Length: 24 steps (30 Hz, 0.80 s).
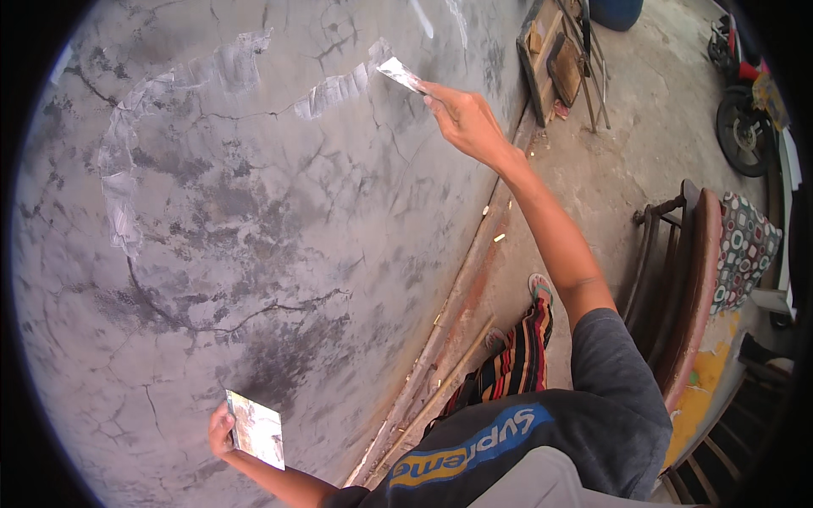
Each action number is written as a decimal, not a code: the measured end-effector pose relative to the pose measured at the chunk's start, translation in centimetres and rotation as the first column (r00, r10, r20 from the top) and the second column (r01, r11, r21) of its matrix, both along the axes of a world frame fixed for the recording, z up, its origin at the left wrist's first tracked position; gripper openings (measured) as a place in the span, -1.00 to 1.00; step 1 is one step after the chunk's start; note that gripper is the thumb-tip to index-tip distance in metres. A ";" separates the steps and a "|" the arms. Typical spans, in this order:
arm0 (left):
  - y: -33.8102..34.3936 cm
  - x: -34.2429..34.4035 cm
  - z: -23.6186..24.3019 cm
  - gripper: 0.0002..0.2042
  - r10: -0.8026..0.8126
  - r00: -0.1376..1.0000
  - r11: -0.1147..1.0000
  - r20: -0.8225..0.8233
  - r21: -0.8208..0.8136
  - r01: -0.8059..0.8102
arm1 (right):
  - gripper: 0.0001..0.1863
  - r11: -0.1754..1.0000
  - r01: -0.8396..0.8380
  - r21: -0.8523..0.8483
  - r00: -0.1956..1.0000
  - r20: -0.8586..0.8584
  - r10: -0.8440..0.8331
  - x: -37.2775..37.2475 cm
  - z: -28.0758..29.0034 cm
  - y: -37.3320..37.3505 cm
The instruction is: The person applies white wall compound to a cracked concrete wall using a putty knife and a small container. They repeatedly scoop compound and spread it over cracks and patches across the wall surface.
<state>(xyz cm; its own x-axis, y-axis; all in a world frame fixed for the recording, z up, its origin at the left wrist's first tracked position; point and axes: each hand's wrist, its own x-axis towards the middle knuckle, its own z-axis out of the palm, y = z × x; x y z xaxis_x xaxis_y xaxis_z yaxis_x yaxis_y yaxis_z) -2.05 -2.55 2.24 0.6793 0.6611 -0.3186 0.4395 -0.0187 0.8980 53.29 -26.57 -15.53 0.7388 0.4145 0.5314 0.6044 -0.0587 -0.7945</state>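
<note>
My right hand point(464, 118) grips a flat metal putty knife point(398, 73), its blade against or very near the grey cracked wall point(279, 203). The blade is at the right end of a pale filler strip point(334, 93). A longer filler band point(118, 195) curves down the wall's left part. Below that band, an uncovered dark crack point(229, 328) runs on to the right. Low on the left, my left hand point(220, 430) holds a shiny square plate point(258, 430) by its edge, with smears on its face. My left fingers are partly hidden behind the plate.
Along the wall's foot runs a ledge with small bits of debris, and a long stick point(449, 364) lies beside it. To the right stand a wooden bench point(705, 279), a patterned cushion point(745, 250) and a motorcycle point(745, 131). Wooden panels point(563, 68) and a blue barrel point(616, 10) stand farther off.
</note>
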 end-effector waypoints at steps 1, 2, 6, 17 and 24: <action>0.2 0.1 -0.1 -0.44 -0.006 1.000 1.000 -0.005 -0.021 0.006 | -0.63 1.000 -0.002 0.022 1.000 -0.009 0.002 -0.3 0.1 0.8; 0.7 0.1 -0.1 -0.40 -0.014 1.000 0.999 -0.017 -0.037 0.013 | -0.63 0.999 -0.001 0.048 1.000 -0.024 0.003 -0.2 0.1 1.9; 1.2 -0.9 -0.3 -0.44 0.033 0.998 0.998 -0.049 0.056 -0.031 | -0.66 0.995 -0.002 0.096 0.998 0.058 -0.004 -1.3 -1.8 2.6; 1.7 -0.6 -0.9 -0.41 0.027 1.000 0.998 0.006 -0.053 -0.027 | -0.65 0.997 0.033 0.069 0.978 -0.207 -0.018 -4.8 2.3 3.4; 0.7 1.0 -1.2 -0.42 -0.042 0.999 0.994 0.031 -0.101 0.045 | -0.60 0.994 -0.058 0.088 0.880 -0.466 0.092 -4.1 4.4 1.1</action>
<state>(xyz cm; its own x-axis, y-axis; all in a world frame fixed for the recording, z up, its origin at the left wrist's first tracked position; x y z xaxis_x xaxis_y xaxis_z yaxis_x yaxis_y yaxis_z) -1.03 -1.88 1.03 0.7170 0.5955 -0.3623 0.4138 0.0546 0.9087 49.17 -25.45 -11.17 0.8768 0.4534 0.1601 0.1605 0.0380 -0.9863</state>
